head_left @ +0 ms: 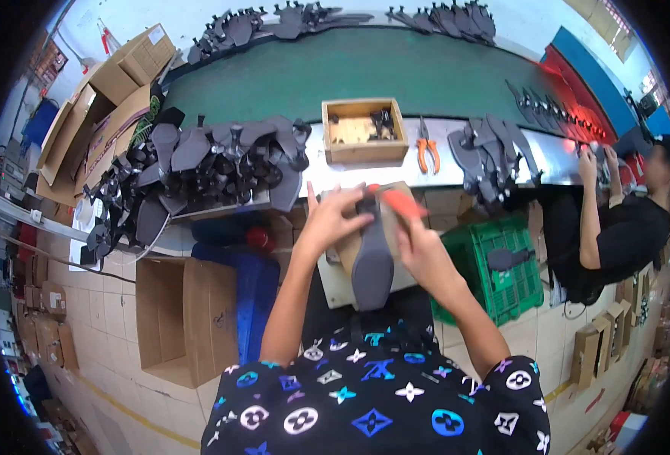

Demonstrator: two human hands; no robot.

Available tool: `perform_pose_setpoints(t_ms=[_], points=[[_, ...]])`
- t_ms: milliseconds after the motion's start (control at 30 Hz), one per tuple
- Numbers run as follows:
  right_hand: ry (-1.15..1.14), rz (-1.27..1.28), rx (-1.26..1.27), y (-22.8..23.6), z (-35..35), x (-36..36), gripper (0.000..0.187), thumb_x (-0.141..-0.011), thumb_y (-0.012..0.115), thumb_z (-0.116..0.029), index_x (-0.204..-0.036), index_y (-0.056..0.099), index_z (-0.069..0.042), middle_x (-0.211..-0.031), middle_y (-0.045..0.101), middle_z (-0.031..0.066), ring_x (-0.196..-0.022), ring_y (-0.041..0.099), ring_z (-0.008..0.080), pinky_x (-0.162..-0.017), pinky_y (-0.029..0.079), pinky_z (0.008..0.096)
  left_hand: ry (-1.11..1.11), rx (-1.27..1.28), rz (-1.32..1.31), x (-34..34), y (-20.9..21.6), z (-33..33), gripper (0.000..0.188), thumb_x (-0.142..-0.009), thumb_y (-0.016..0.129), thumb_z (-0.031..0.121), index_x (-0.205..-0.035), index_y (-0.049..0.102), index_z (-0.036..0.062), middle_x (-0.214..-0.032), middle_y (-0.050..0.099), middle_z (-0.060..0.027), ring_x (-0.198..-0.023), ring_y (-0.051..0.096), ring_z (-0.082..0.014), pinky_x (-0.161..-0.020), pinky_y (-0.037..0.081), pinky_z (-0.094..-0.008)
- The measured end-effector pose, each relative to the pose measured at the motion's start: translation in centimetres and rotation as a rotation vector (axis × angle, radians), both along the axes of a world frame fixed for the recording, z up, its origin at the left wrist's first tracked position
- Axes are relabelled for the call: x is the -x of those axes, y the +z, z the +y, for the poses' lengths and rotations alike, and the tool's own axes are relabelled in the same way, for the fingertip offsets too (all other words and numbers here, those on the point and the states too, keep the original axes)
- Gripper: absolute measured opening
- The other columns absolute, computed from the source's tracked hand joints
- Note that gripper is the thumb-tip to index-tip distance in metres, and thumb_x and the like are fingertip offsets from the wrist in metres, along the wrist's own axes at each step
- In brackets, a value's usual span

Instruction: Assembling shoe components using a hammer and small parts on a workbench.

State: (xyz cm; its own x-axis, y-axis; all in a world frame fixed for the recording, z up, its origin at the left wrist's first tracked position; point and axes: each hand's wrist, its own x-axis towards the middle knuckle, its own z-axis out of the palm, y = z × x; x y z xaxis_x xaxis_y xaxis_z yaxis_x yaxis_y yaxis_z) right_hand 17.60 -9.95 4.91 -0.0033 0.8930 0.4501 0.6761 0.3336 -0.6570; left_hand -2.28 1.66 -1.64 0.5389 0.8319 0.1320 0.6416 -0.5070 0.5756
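Note:
A dark grey shoe sole (373, 269) lies lengthwise in front of me on a pale block, its wide end toward me. My left hand (336, 221) grips its far, narrow end from the left, thumb and index finger against it and other fingers raised. My right hand (426, 254) is closed around an orange-red tool (402, 203), which reaches over the sole's far end. Motion blurs the tool, so its exact kind cannot be made out. What lies under the left fingers is partly hidden.
Beyond my hands stand a wooden box (365, 152) of small dark parts and orange-handled pliers (427, 152). Heeled soles pile up left (198, 163) and right (494, 155). A green conveyor belt (350, 68) runs behind. A green crate (502, 265) and co-worker (623, 212) are rightward; a cardboard box (210, 318) is left.

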Motion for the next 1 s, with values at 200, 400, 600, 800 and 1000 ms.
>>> perform_pose_setpoints(t_ms=[200,400,600,800,1000], points=[[-0.112,0.166,0.048,2.7,-0.5,-0.8,0.019,-0.097,0.057,-0.011,-0.11,0.058,0.002,-0.077,0.063,0.0231,-0.068,0.066,0.0396,-0.058,0.05,0.0431,-0.066,-0.067,-0.27,1.0,1.5,-1.7,0.024,-0.087,0.069,0.028,-0.1,0.074,0.0086,-0.099,0.072,-0.0086,-0.093,0.066,-0.0273,-0.097,0.041,-0.0479],[-0.003,-0.274,0.112,-0.4,0.8,-2.2,0.027,-0.092,0.063,-0.016,-0.114,0.057,-0.001,-0.101,0.066,0.0171,-0.086,0.066,0.0352,-0.066,0.052,0.0428,-0.18,0.658,-0.695,1.7,9.5,-10.4,0.022,-0.092,0.066,0.018,-0.088,0.072,-0.0032,-0.074,0.066,-0.0051,-0.071,0.058,-0.0067,-0.063,0.044,-0.0255],[0.386,0.013,0.11,1.9,0.4,-1.1,0.032,-0.089,0.068,-0.025,-0.111,0.068,0.0,-0.11,0.066,0.0164,-0.094,0.065,0.0337,-0.083,0.051,0.0378,-0.221,0.998,-0.845,1.2,13.9,-13.2,0.022,-0.096,0.063,0.016,-0.091,0.071,-0.0042,-0.09,0.066,-0.0075,-0.084,0.059,-0.0102,-0.074,0.045,-0.0255],[0.902,0.433,0.148,6.2,-2.4,-1.3,0.04,-0.085,0.074,-0.033,-0.094,0.069,0.006,-0.092,0.067,0.0158,-0.082,0.065,0.0285,-0.073,0.052,0.0369,-0.52,1.215,-0.885,1.2,13.3,-14.0,0.023,-0.097,0.063,0.019,-0.102,0.074,-0.0009,-0.094,0.069,-0.0081,-0.09,0.062,-0.0135,-0.083,0.047,-0.0272],[1.196,0.31,0.03,8.9,-2.8,-0.8,0.038,-0.088,0.072,-0.03,-0.081,0.066,0.006,-0.075,0.062,0.0148,-0.058,0.057,0.0263,-0.047,0.043,0.034,-0.824,1.263,-0.848,0.5,12.7,-14.6,0.023,-0.095,0.065,0.018,-0.105,0.073,-0.0006,-0.087,0.073,-0.0097,-0.08,0.064,-0.0109,-0.073,0.048,-0.0259]])
